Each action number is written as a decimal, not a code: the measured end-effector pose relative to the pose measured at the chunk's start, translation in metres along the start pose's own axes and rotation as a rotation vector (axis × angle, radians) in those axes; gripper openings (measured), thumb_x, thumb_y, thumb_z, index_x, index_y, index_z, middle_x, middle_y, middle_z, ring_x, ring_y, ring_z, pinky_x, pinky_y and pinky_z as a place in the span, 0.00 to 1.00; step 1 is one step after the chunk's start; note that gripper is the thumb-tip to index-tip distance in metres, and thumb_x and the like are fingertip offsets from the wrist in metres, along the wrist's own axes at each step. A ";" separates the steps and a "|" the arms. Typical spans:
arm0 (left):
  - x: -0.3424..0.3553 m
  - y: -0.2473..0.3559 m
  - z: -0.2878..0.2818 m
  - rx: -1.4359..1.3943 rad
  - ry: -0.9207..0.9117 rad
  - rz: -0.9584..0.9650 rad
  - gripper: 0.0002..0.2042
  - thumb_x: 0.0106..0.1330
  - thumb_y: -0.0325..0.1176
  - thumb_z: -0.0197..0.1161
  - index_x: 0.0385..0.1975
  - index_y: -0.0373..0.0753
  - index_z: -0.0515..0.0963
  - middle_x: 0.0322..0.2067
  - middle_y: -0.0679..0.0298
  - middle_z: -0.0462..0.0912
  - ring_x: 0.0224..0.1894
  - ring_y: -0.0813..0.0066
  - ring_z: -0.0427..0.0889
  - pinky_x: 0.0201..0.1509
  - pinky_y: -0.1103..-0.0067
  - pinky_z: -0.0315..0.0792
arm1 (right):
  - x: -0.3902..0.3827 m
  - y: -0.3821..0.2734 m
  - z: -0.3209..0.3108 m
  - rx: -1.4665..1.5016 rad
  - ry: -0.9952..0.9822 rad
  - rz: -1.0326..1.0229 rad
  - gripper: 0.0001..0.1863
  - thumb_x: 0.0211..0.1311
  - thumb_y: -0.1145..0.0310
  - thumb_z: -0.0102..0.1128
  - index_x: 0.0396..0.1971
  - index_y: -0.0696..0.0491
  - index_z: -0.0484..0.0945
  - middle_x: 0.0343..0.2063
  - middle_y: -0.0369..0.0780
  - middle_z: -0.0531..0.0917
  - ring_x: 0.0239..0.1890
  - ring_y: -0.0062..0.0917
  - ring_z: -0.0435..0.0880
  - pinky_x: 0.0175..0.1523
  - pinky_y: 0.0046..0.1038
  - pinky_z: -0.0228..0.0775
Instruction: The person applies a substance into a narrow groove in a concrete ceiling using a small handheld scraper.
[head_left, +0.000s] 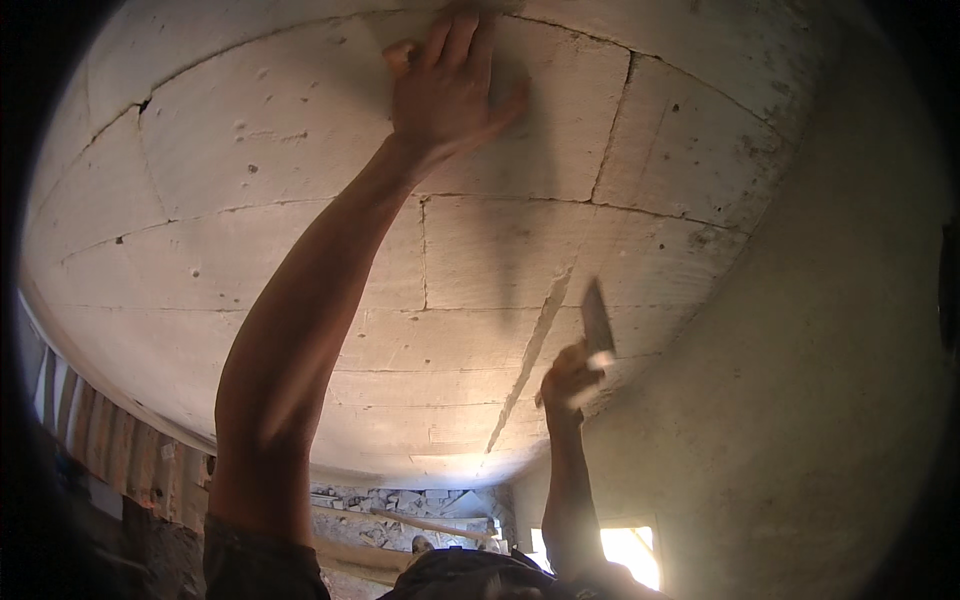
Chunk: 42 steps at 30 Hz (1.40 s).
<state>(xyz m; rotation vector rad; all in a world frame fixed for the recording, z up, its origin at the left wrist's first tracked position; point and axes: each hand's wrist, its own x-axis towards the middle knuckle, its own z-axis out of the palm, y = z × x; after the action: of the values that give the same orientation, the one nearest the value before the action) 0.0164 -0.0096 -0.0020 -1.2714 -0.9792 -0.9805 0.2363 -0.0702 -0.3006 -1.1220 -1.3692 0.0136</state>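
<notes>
Hands in view: two, both bare. We record one left hand [445,95] high on the pale block wall [480,240], laid over its face with the fingers spread; four fingers and one thumb can be made out. Its grip is fully unfolded and we see nothing held in it. One left forearm [310,290] rises to it from a dark sleeve [260,560].

We record one right hand [568,378] lower down and to the right, its fingers curled closed around one flat-bladed hand tool [597,315]. The blade stands up from the fist, tilted slightly left at the tip. Hand and tool are blurred; we cannot tell the exact kind of tool, nor whether the blade touches the wall.

Just left of the tool we count one long groove [528,362] in the blocks, slanting from upper right to lower left. Several dark joints divide the wall into blocks, and small pits dot the surface; we cannot give a sure count of either.

Surroundings: one smooth, duller wall [800,400] on the right; bright light [630,552] on both sides of the right forearm [570,490]; rubble [350,497] and one long pole [430,523] below; a striped, ribbed surface [110,440] at far left.
</notes>
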 end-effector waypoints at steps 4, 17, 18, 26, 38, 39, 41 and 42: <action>-0.005 -0.009 -0.002 -0.013 -0.002 0.043 0.40 0.54 0.52 0.64 0.61 0.28 0.65 0.59 0.50 0.66 0.64 0.55 0.63 0.53 0.57 0.58 | 0.012 -0.011 0.000 -0.072 -0.229 0.230 0.19 0.73 0.61 0.48 0.36 0.65 0.75 0.20 0.50 0.79 0.19 0.36 0.82 0.24 0.35 0.69; -0.003 -0.016 -0.003 -0.109 0.014 -0.001 0.38 0.56 0.55 0.62 0.59 0.30 0.68 0.60 0.54 0.66 0.65 0.62 0.62 0.51 0.61 0.58 | -0.009 -0.021 -0.007 -0.085 -0.238 0.333 0.21 0.72 0.55 0.48 0.37 0.61 0.74 0.19 0.51 0.80 0.21 0.40 0.83 0.22 0.34 0.67; -0.001 -0.011 -0.008 -0.130 0.018 -0.005 0.39 0.56 0.56 0.62 0.59 0.30 0.67 0.60 0.54 0.66 0.65 0.62 0.62 0.51 0.61 0.58 | -0.019 -0.016 -0.011 -0.227 -0.079 0.107 0.20 0.72 0.56 0.48 0.35 0.61 0.75 0.20 0.51 0.81 0.21 0.40 0.82 0.21 0.32 0.67; -0.003 -0.014 -0.009 -0.060 0.001 -0.005 0.38 0.57 0.57 0.61 0.59 0.29 0.68 0.60 0.54 0.66 0.64 0.62 0.62 0.51 0.62 0.58 | 0.002 -0.012 0.018 -0.175 -0.184 0.168 0.19 0.74 0.58 0.46 0.31 0.59 0.71 0.17 0.51 0.78 0.20 0.43 0.82 0.24 0.40 0.67; -0.008 -0.015 -0.004 -0.084 -0.037 -0.009 0.39 0.57 0.58 0.60 0.60 0.31 0.67 0.62 0.54 0.64 0.66 0.63 0.60 0.51 0.60 0.57 | 0.001 -0.020 0.013 -0.265 -0.236 0.289 0.17 0.73 0.61 0.48 0.33 0.62 0.71 0.23 0.53 0.82 0.24 0.45 0.84 0.27 0.43 0.71; -0.007 -0.016 -0.005 -0.079 -0.029 -0.007 0.40 0.57 0.58 0.60 0.60 0.31 0.67 0.62 0.55 0.64 0.66 0.63 0.60 0.51 0.61 0.57 | -0.003 -0.026 0.009 -0.243 -0.173 0.336 0.20 0.74 0.59 0.46 0.28 0.62 0.71 0.21 0.52 0.81 0.22 0.44 0.84 0.26 0.42 0.69; -0.002 -0.011 -0.004 -0.097 -0.013 -0.019 0.40 0.57 0.59 0.60 0.61 0.31 0.66 0.63 0.55 0.63 0.66 0.63 0.59 0.52 0.61 0.56 | -0.014 0.000 -0.004 -0.059 -0.072 0.194 0.17 0.73 0.61 0.48 0.38 0.63 0.72 0.23 0.55 0.82 0.26 0.48 0.85 0.29 0.43 0.73; -0.001 -0.009 -0.002 -0.103 -0.015 -0.028 0.40 0.57 0.59 0.60 0.61 0.31 0.66 0.63 0.55 0.63 0.66 0.63 0.59 0.52 0.60 0.56 | -0.012 0.007 0.000 -0.052 -0.067 0.177 0.17 0.72 0.61 0.49 0.41 0.63 0.73 0.23 0.55 0.83 0.26 0.49 0.85 0.29 0.43 0.73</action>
<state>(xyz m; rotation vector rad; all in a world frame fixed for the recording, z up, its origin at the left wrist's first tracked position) 0.0076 -0.0123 -0.0004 -1.3544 -0.9707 -1.0561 0.2368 -0.0736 -0.3144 -1.2934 -1.3316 0.1461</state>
